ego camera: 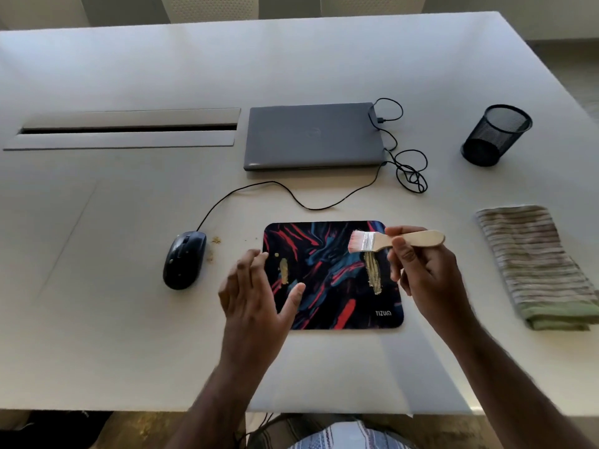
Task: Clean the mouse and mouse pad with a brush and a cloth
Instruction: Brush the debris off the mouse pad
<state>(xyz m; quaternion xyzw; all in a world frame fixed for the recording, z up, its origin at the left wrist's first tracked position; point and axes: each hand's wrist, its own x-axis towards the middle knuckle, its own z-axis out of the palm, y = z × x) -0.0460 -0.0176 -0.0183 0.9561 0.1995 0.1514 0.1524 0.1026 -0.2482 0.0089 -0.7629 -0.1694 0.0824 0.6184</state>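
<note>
Big white table (129,76), closed laptop (312,137) at the back, and the pad (330,280) lies dead centre in front of the person. Cloth (534,267) folded, well off to the right, untouched. Mouse (184,259) sits just left of the pad, crumbs beside it. Right hand (421,270) pinches the brush (389,241) by its handle, long axis running left-right, bristles pointing left, poised above the tan smear (373,273) directly below. Left hand (256,293) hovers, fingers spread, holding nothing, nearer the second smear (284,270). Mesh cup (496,134), far right, looks empty.
</note>
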